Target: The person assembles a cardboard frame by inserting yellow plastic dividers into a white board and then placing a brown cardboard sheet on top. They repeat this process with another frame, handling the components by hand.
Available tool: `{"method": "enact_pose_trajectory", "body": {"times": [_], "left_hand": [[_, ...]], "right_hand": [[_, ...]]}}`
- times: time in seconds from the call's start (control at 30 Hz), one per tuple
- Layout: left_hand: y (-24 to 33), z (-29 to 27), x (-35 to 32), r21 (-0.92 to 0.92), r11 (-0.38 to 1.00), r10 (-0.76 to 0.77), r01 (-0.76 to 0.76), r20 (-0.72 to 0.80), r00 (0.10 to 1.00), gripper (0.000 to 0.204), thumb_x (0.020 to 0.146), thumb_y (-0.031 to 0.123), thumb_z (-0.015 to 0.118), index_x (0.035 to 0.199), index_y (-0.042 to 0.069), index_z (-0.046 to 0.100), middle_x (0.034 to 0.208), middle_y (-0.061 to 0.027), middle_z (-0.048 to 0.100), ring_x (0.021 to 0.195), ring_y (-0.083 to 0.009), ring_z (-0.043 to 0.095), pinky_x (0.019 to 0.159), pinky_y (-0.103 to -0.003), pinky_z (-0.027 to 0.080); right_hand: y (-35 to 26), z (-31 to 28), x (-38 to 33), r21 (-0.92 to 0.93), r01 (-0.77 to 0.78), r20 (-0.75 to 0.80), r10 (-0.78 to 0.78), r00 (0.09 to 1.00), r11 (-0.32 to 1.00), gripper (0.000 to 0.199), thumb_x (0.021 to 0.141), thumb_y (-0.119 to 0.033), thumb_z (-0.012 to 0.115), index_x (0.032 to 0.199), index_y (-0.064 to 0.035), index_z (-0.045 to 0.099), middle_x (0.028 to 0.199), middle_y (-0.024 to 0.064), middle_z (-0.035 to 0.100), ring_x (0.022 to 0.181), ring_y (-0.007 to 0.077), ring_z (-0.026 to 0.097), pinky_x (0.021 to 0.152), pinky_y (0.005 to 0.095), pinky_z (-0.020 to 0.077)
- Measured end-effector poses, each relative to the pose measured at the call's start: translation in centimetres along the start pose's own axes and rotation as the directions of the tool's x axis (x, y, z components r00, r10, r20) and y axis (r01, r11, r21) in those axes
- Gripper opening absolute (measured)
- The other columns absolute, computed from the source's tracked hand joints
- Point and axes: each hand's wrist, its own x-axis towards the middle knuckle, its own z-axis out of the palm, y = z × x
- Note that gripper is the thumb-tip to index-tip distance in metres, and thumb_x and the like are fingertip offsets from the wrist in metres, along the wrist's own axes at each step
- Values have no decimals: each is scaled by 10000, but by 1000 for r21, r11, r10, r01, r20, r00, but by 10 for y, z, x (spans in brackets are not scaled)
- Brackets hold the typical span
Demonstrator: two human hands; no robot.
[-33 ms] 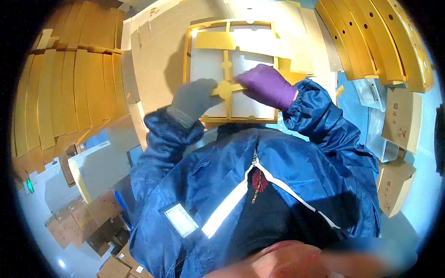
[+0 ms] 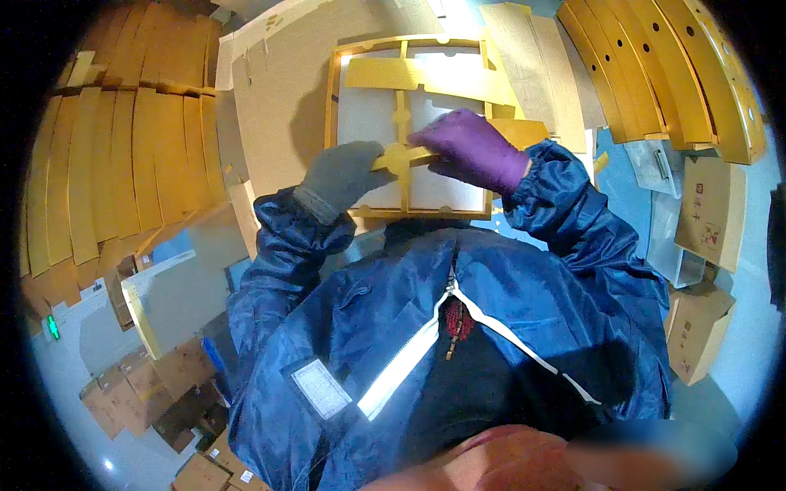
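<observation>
A yellow cardboard frame (image 2: 332, 98) with white panels inside lies in front of me on a brown cardboard sheet (image 2: 282, 106). A yellow cross strip (image 2: 400, 155) with a round hub runs across its middle. My left hand (image 2: 344, 174), in a grey glove, grips the strip's left end. My right hand (image 2: 473, 149), in a purple glove, presses and pinches the strip just right of the hub. A loose yellow flat piece (image 2: 409, 75) rests on the upper part of the frame. My blue jacket hides the near edge of the frame.
Stacks of yellow cardboard pieces stand at the left (image 2: 123, 164) and upper right (image 2: 671, 74). Brown boxes (image 2: 708, 204) sit at the right, more boxes (image 2: 139, 393) at the lower left. A white board with a yellow edge (image 2: 168, 299) leans at my left.
</observation>
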Motion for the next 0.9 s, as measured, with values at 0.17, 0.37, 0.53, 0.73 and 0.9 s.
{"method": "enact_pose_trajectory", "body": {"times": [0.17,0.37,0.53,0.73,0.9], "left_hand": [[-16,-2,-16,-16,1000,-22,21,-55,998,231,858,304,707,971,109,657,839,-81,680,773,-283,680,642,-387,537],[-15,7,-16,37,999,36,-32,-112,993,167,879,229,675,996,115,642,860,-88,679,766,-308,674,653,-389,540],[-39,23,-19,36,998,57,-58,16,998,138,917,200,618,1026,116,631,881,-105,679,778,-328,672,643,-423,536],[-56,54,-39,-104,994,52,-42,88,995,192,928,238,621,1063,102,630,921,-123,684,834,-352,673,683,-445,542],[-73,106,-47,-106,994,40,-32,73,997,194,906,174,610,1079,86,615,941,-139,669,863,-363,660,743,-455,535]], "right_hand": [[38,-10,-23,33,30,-155,-24,988,999,762,646,-303,874,1298,-86,546,1206,173,608,1147,358,577,1113,457,375],[34,-4,-19,-224,-121,117,150,982,967,149,803,-198,771,803,-72,693,820,130,703,797,320,700,973,421,517],[45,15,-28,-129,-22,-14,21,1000,991,248,800,-197,747,1024,-113,678,868,102,696,903,321,683,1092,513,386],[53,23,-39,-135,-29,164,51,985,990,66,826,-127,638,766,-99,638,721,103,652,759,312,672,1037,503,434],[57,63,-54,-142,-202,339,239,910,969,124,804,-203,648,853,-92,677,822,121,684,820,342,680,906,493,474]]}}
